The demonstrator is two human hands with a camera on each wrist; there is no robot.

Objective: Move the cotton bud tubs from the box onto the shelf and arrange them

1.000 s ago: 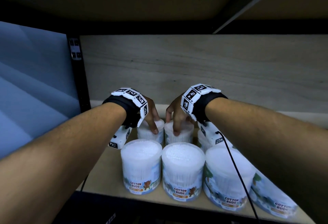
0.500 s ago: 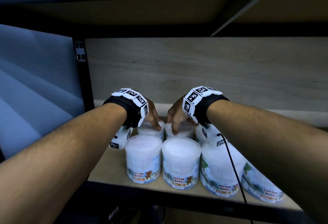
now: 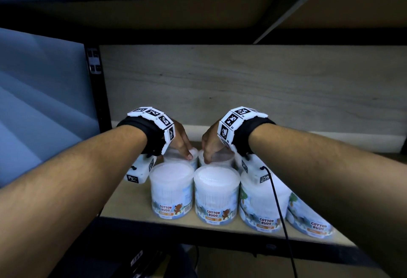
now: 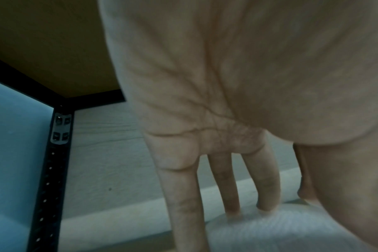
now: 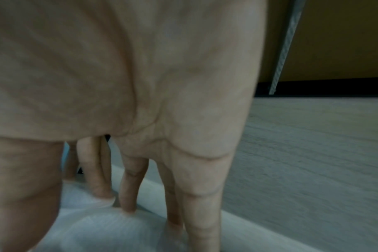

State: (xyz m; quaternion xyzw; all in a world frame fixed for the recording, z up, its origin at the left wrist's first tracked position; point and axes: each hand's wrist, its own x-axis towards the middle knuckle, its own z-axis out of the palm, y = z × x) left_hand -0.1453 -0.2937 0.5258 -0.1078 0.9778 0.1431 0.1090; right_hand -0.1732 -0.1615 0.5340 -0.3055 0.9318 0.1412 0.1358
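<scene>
Several white cotton bud tubs stand on the wooden shelf [image 3: 132,198]. A front row [image 3: 217,196] lines the shelf edge, labels facing me. Behind it my left hand [image 3: 184,145] grips the top of a back-row tub [image 3: 175,157] from above. In the left wrist view its fingers [image 4: 224,179] reach down over the far rim of the lid [image 4: 281,226]. My right hand [image 3: 210,145] grips the neighbouring back-row tub [image 3: 221,158] the same way. In the right wrist view its fingers [image 5: 129,187] reach over that tub's lid [image 5: 101,226]. The box is not in view.
A black upright post [image 3: 97,92] and a blue-grey panel [image 3: 44,101] bound the shelf on the left. The pale wood back wall [image 3: 264,92] is close behind the hands. An upper shelf hangs overhead. A black cable [image 3: 277,200] drapes over the front tubs.
Both hands keep hold of the back-row tubs and sit lower behind the front row. The head view has drawn back, so the shelf's front edge shows.
</scene>
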